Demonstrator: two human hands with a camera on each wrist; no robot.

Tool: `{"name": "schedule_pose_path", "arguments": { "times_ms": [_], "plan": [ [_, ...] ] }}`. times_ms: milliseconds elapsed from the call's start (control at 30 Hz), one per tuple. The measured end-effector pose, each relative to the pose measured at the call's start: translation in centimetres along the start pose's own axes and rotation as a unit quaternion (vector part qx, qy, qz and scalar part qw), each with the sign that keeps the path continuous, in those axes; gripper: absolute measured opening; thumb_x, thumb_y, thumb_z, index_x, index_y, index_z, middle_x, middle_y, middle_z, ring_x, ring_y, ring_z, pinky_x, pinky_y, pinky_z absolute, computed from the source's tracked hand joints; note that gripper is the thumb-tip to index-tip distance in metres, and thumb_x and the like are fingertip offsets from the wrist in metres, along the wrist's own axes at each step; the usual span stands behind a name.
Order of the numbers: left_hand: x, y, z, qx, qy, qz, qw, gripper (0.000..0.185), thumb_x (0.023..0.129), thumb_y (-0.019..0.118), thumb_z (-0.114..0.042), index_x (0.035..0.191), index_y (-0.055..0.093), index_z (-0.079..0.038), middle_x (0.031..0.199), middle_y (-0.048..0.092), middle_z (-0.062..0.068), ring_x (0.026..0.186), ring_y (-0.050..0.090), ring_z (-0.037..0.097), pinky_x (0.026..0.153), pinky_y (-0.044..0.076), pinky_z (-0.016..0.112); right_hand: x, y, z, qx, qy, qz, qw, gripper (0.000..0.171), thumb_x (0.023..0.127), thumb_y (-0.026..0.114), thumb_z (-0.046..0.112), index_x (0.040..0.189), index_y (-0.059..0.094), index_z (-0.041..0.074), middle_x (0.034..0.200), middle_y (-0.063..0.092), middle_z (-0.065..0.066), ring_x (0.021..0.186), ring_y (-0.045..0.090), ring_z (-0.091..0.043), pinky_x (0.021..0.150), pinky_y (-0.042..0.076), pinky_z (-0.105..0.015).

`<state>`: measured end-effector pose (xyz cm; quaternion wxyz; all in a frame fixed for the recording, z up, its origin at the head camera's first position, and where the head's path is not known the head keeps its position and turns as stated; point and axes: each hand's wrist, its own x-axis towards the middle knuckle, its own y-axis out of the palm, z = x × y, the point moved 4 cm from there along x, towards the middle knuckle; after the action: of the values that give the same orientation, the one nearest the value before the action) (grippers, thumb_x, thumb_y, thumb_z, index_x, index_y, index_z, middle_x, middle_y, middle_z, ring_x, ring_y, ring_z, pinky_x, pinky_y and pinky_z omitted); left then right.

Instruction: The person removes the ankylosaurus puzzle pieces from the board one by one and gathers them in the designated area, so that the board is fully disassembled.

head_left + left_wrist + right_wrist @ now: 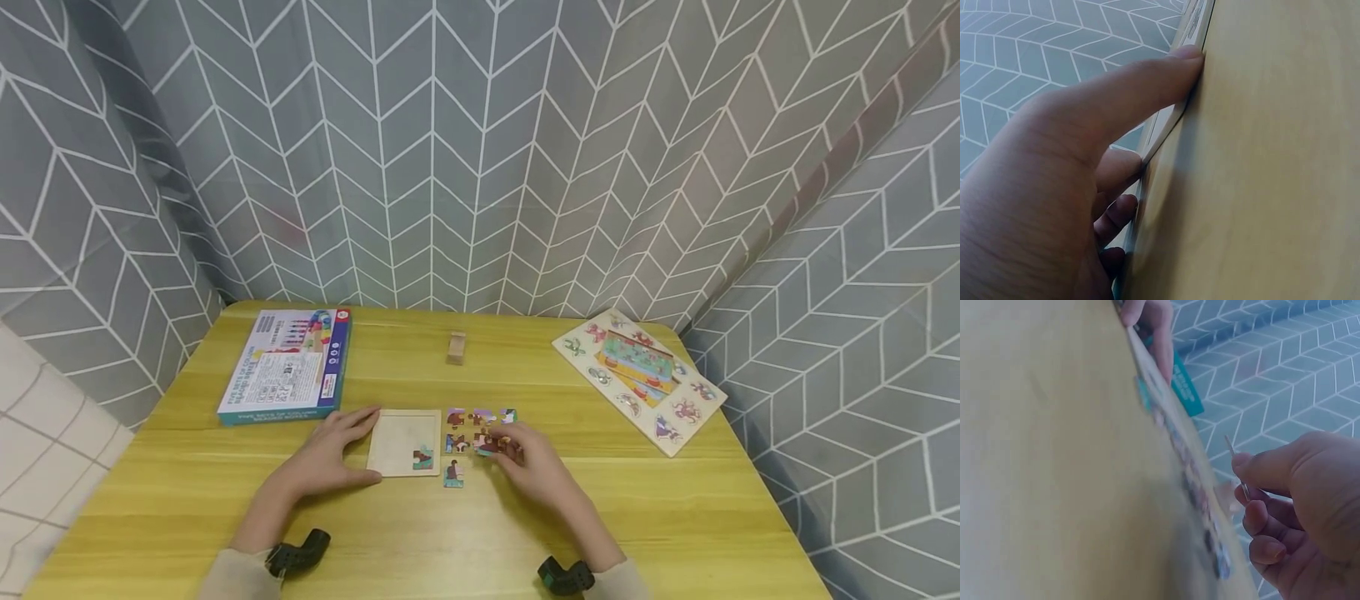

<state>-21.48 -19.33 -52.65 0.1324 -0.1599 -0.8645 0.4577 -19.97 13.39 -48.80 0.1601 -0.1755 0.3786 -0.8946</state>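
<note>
A square wooden puzzle tray [392,443] lies on the table with one jigsaw piece [423,457] in its lower right corner. My left hand [330,457] holds the tray at its left side, thumb at the near corner and forefinger at the far one. Just right of the tray, several loose jigsaw pieces [455,419] lie in rough rows, with a single puzzle piece [453,474] nearer to me. Over these rows my right hand [538,468] pinches a thin puzzle piece [1230,445] between thumb and fingers, raised off the table and seen edge-on in the right wrist view.
A flat printed box [285,367] stands at the table's back left. Near the back middle is a small wooden block [456,347]. At the right lies a pegboard puzzle [588,350] with colourful picture cards [637,362] on top. A patterned curtain [465,167] hangs behind the table.
</note>
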Motion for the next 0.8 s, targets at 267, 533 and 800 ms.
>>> {"name": "schedule_pose_path", "arguments": {
  "times_ms": [267,533,800],
  "plan": [
    [0.1,-0.1,0.1,-0.001,-0.002,0.002,1.0000,0.103,0.070,0.077,-0.066,0.152,0.041,-0.016,0.159,0.034,0.002,0.133,0.033,0.028,0.106,0.033,0.059,-1.6,0.4,-0.6,0.002,0.015,0.034,0.999,0.035,0.090,0.072,0.013,0.125,0.067,0.009,0.095,0.063,0.007,0.080,0.053,-0.006,0.071,0.050,-0.023],
    [0.0,-0.1,0.0,-0.003,-0.001,0.002,1.0000,0.102,0.071,0.078,-0.065,0.152,0.041,-0.015,0.159,0.034,0.003,0.134,0.032,0.030,0.105,0.033,0.061,-2.2,1.7,-1.0,-0.019,-0.001,0.051,0.999,0.037,0.090,0.073,0.017,0.126,0.067,0.012,0.127,0.064,0.000,0.106,0.061,-0.015,0.094,0.052,-0.033],
    [0.0,-0.1,0.0,-0.006,-0.005,0.006,1.0000,0.103,0.070,0.078,-0.065,0.152,0.041,-0.016,0.160,0.033,0.001,0.136,0.031,0.030,0.106,0.032,0.061,-2.6,1.7,-1.6,-0.025,0.011,0.037,0.999,0.029,0.088,0.076,0.022,0.116,0.070,0.016,0.107,0.058,0.007,0.086,0.050,-0.007,0.076,0.049,-0.022]
  ]
}}
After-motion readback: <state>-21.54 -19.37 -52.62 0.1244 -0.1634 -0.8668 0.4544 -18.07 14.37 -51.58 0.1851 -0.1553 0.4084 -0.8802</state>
